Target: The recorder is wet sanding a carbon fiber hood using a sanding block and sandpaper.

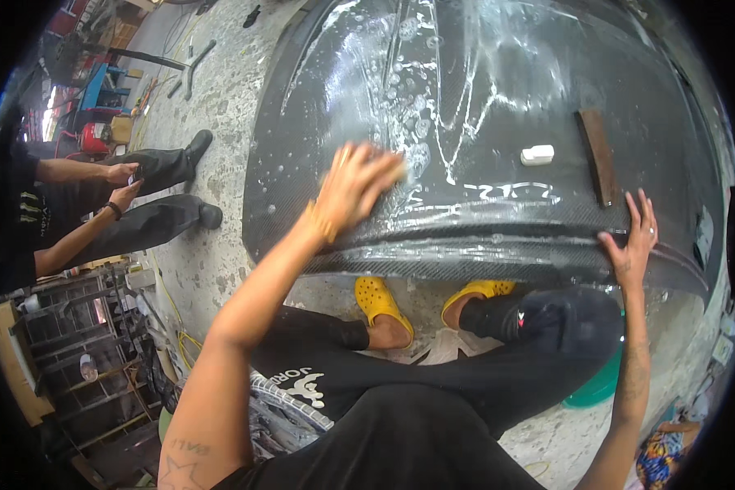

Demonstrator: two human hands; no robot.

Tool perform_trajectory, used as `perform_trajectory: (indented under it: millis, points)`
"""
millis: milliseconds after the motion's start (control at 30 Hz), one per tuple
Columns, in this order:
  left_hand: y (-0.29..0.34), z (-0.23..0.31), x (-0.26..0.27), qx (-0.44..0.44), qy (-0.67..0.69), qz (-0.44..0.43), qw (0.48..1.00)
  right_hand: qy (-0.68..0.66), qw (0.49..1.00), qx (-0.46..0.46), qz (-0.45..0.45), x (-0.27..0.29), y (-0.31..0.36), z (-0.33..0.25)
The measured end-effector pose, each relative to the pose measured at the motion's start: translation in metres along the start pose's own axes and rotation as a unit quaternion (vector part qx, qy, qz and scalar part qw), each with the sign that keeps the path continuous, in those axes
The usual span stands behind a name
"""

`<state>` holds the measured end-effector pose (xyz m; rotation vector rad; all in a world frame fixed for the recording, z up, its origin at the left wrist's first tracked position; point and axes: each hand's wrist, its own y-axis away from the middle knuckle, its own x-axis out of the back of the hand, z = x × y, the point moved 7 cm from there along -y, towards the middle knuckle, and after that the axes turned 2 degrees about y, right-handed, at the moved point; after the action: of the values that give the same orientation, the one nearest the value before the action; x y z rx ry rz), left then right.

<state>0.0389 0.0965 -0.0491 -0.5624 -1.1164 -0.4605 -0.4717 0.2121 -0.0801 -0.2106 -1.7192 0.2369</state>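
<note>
A large black carbon-weave panel lies on the concrete floor in front of me, wet and streaked with soapy foam. My left hand presses flat on its near left part, over something pale that its fingers mostly hide. My right hand rests with spread fingers on the panel's near right edge, holding nothing. A small white block and a brown rectangular bar lie on the panel, just beyond my right hand. My yellow clogs show under the panel's rim.
Another person sits on the floor at the left, legs in dark trousers stretched toward the panel, hands together. Metal racks and clutter stand at lower left. A green basin sits by my right leg. Tools lie on the far floor.
</note>
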Motion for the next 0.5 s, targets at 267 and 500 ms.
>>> perform_trajectory:
  millis: [267, 500]
  points:
    - [-0.061, -0.022, -0.029, 0.037, -0.040, 0.094, 0.994, -0.003, 1.000, 0.004, -0.003, -0.016, 0.004, 0.008]
    - [0.025, 0.027, -0.004, -0.021, -0.015, -0.009, 1.000, 0.024, 1.000, -0.006, 0.009, 0.003, 0.010, 0.014]
